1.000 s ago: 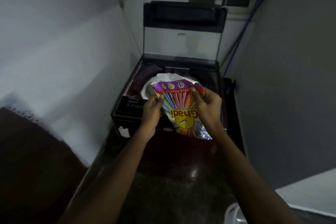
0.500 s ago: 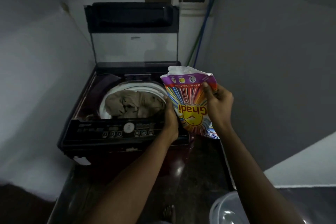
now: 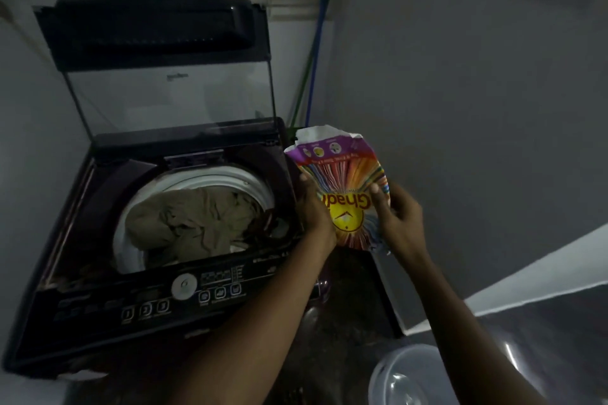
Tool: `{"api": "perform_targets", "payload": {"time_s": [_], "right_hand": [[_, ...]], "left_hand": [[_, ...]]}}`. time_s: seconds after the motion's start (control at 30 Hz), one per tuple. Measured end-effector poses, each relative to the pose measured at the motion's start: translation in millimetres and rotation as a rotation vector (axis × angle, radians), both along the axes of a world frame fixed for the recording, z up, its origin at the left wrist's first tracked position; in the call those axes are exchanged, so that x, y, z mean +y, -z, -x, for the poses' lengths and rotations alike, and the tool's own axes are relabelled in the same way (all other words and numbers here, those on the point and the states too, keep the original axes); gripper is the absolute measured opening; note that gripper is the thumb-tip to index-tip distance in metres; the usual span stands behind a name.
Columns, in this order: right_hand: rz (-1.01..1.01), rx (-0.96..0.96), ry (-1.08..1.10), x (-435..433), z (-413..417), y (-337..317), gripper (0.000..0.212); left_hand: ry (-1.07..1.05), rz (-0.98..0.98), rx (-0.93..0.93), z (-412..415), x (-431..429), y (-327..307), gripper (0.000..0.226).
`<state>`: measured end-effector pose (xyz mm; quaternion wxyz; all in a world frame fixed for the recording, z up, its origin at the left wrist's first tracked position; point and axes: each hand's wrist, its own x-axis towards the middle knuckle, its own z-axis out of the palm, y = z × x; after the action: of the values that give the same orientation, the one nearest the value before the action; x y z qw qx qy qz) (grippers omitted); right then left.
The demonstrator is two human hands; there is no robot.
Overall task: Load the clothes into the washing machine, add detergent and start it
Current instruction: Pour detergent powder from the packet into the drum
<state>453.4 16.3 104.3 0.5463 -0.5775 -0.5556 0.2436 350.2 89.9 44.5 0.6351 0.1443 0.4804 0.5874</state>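
Plastic detergent packet (image 3: 348, 181) gripped by left hand (image 3: 312, 207) and right hand (image 3: 399, 220) beside the washing machine (image 3: 98, 306); tub (image 3: 406, 378) below.

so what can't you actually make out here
All in the head view:
control panel labels: too small and dim to read.
detergent packet: contents hidden by its own walls.
clothes: anything under the top olive garment, hidden by it.
clear tub: cut off by the bottom edge.
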Motion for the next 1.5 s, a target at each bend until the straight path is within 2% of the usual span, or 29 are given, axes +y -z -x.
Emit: {"api": "perform_targets", "payload": {"time_s": [0.07,0.13,0.3,0.5,0.8,1.03,1.23,1.5], "right_hand": [[0.058,-0.056,0.120,9.6,-2.9,9.4,0.035],[0.085,-0.146,0.195,20.0,-7.8,12.0,0.037],[0.115,-0.410,0.094,28.7,-14.5,7.6,0.032],[0.113,-0.578,-0.028,37.8,-14.9,2.8,0.026],[0.125,-0.856,-0.180,60.3,-11.7,-14.4,0.036],[0.140,-0.949,-0.237,74.1,-11.2,-23.4,0.037],[0.179,-0.995,-0.250,79.8,-4.0,-35.3,0.037],[0.132,-1.044,-0.266,84.2,8.1,-46.3,0.033]], "left_hand": [[0.050,0.037,-0.035,-6.1,1.6,8.3,0.072],[0.056,0.072,-0.057,-12.7,0.0,17.8,0.079],[0.018,0.154,-0.132,-25.7,-4.8,41.1,0.098],[-0.009,0.123,-0.287,-25.7,-21.8,17.3,0.081],[-0.006,0.176,-0.349,-37.1,-41.1,13.2,0.072],[-0.011,0.164,-0.343,-52.1,-43.9,20.0,0.071],[-0.061,0.237,-0.445,-50.4,-46.1,5.1,0.069],[-0.073,0.280,-0.502,-49.0,-45.1,-8.6,0.073]]}}
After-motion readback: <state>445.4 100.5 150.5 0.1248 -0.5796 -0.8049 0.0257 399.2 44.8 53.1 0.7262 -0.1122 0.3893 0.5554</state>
